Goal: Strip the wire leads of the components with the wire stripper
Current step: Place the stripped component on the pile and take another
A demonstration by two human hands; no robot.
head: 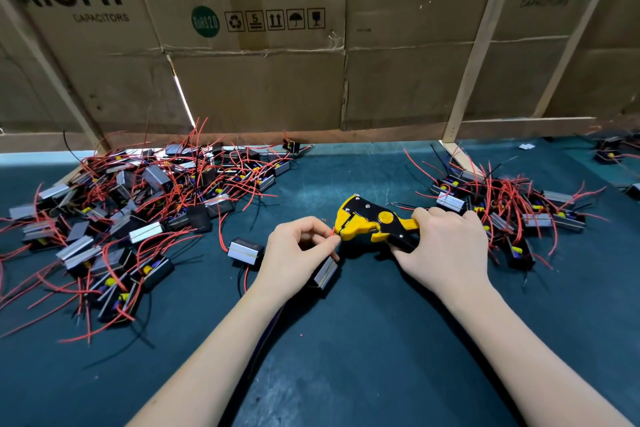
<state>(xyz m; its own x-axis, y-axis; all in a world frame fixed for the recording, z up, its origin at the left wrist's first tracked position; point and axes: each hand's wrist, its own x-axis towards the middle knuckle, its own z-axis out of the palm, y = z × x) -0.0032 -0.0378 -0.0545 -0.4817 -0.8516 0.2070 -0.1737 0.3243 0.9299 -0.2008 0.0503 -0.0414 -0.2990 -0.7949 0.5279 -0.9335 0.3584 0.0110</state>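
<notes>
I can't see the stripper's handle ends: my right hand (446,243) wraps over them, fingers curled tight around the grips. The wire stripper (372,224) sits just right of frame centre, its long axis running roughly left to right, the yellow-and-black head pointing left toward my left hand (298,250). That hand pinches a red lead (334,231) between thumb and fingertips, its tip right at the stripper's mouth; whether the tip is inside I can't tell. The component (323,276) hangs under the left hand, mostly hidden by it. A large heap of components (121,211) fills the left of the frame, a smaller heap (502,204) the right, partly behind my right hand. Open green table (346,357) lies between my forearms toward the bottom edge. Cardboard sheets (263,80) wall off the top
</notes>
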